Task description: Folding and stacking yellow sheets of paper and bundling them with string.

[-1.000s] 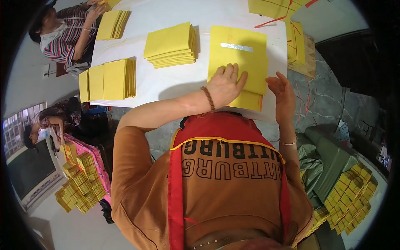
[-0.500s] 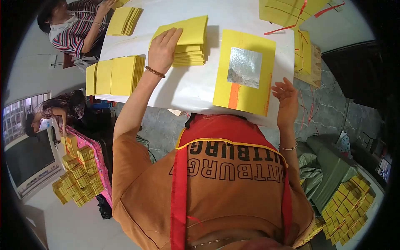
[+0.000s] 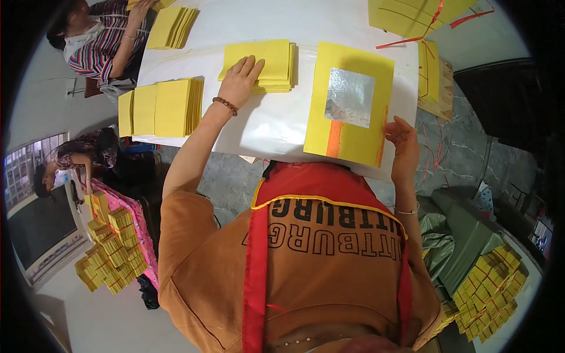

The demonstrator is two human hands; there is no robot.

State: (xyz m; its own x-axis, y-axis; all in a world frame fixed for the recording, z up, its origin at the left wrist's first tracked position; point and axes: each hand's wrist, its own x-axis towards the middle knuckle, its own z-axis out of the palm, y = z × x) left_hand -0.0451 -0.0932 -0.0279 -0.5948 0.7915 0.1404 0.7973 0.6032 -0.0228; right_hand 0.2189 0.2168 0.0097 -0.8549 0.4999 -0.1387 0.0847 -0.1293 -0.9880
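Note:
My left hand [image 3: 240, 81] lies with its fingers stretched out on top of a stack of folded yellow paper [image 3: 262, 56] on the white table [image 3: 265, 126]. To the right, a yellow sheet [image 3: 316, 112] lies flat, with a silver square [image 3: 349, 97] on it and orange bands below the square and along the right edge. Beside that right edge is my right hand [image 3: 404, 141], its fingers loosely bent and apart, holding nothing that I can see. Whether its fingertips touch the sheet I cannot tell.
More yellow stacks [image 3: 168, 109] stand at the table's left, with another [image 3: 172, 28] farther back. Large yellow bundles [image 3: 406, 16] with red ties lie at the far right. A striped-sleeved co-worker [image 3: 109, 44] is at the far left; another person [image 3: 88, 153] bends over piled yellow bundles [image 3: 115, 247].
My left hand has pressed down, and the raised yellow stack now lies lower and flatter. My right hand's fingers have bent and come slightly nearer the sheet's edge.

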